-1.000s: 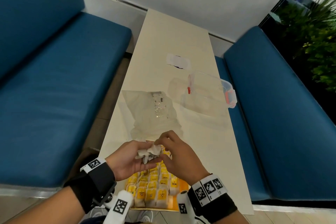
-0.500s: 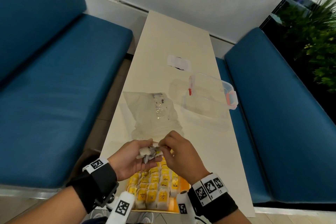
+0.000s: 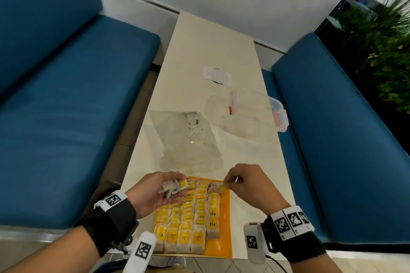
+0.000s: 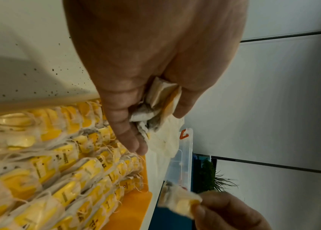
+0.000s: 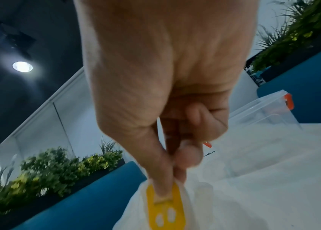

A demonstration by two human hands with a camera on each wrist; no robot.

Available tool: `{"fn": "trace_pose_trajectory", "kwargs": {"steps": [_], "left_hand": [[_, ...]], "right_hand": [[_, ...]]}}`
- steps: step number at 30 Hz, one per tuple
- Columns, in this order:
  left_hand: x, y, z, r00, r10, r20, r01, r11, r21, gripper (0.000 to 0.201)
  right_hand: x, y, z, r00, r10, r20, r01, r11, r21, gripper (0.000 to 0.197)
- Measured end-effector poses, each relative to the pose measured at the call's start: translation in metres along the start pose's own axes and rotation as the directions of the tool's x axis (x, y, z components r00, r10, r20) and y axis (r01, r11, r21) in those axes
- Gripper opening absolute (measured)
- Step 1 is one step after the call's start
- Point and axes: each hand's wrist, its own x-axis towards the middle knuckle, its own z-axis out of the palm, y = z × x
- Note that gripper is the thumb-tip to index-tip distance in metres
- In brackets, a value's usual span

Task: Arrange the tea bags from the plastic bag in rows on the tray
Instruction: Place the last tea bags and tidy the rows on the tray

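Note:
An orange tray at the table's near edge carries several rows of yellow-tagged tea bags. My left hand hovers over the tray's far left corner, palm up, fingers curled round a small bunch of tea bags. My right hand pinches one tea bag by its yellow tag, between thumb and forefinger, above the far end of the tray's right row. The crumpled clear plastic bag lies flat on the table just beyond the tray.
A clear plastic box with orange clips stands on the table's right side past the bag. A small white card lies farther back. Blue bench seats flank the narrow table; a plant is at the far right.
The hands were together over the bunch; my right hand has drawn one tea bag out and moved right over the tray. The left hand keeps the rest.

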Motion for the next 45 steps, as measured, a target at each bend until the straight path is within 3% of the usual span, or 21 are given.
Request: {"fn": "trace_pose_trajectory", "kwargs": {"steps": [6, 13, 15, 20, 23, 25, 33, 43, 45], "left_hand": [[0.005, -0.002, 0.0, 1.0, -0.004, -0.017, 0.004, 1.0, 0.028, 0.028], [0.01, -0.005, -0.003, 1.0, -0.001, -0.008, 0.001, 0.999, 0.042, 0.031], [0.01, -0.006, -0.003, 1.0, -0.001, -0.011, 0.002, 0.999, 0.052, 0.031], [0.01, -0.005, -0.005, 1.0, -0.002, 0.006, 0.002, 1.0, 0.031, 0.031], [0.01, -0.003, -0.004, 1.0, -0.011, 0.009, 0.01, 1.0, 0.029, 0.031], [0.009, -0.002, -0.004, 1.0, -0.016, 0.012, 0.016, 0.999, 0.034, 0.031], [0.009, -0.001, -0.003, 1.0, -0.016, 0.019, 0.015, 0.999, 0.049, 0.032], [0.008, 0.0, -0.006, 1.0, -0.017, 0.024, 0.016, 0.999, 0.037, 0.033], [0.008, 0.001, -0.006, 0.999, -0.02, 0.03, 0.019, 1.0, 0.023, 0.031]], "right_hand": [[-0.017, -0.004, 0.016, 0.921, 0.004, 0.39, 0.104, 0.961, -0.255, 0.023], [-0.014, -0.013, 0.055, 0.731, 0.102, 0.675, 0.208, 0.909, -0.362, 0.018], [-0.008, -0.014, 0.064, 0.705, 0.133, 0.697, 0.207, 0.901, -0.381, 0.013], [0.003, -0.014, 0.086, 0.748, 0.2, 0.633, 0.174, 0.861, -0.478, 0.008], [0.006, -0.012, 0.096, 0.797, 0.254, 0.548, 0.101, 0.839, -0.535, 0.026], [0.007, -0.009, 0.102, 0.826, 0.263, 0.499, 0.055, 0.843, -0.536, 0.012], [0.004, 0.005, 0.122, 0.906, 0.243, 0.346, -0.113, 0.928, -0.355, 0.022], [-0.003, -0.001, 0.117, 0.93, 0.28, 0.237, -0.222, 0.944, -0.245, 0.017], [-0.006, -0.006, 0.109, 0.932, 0.268, 0.243, -0.22, 0.954, -0.205, 0.026]]}}
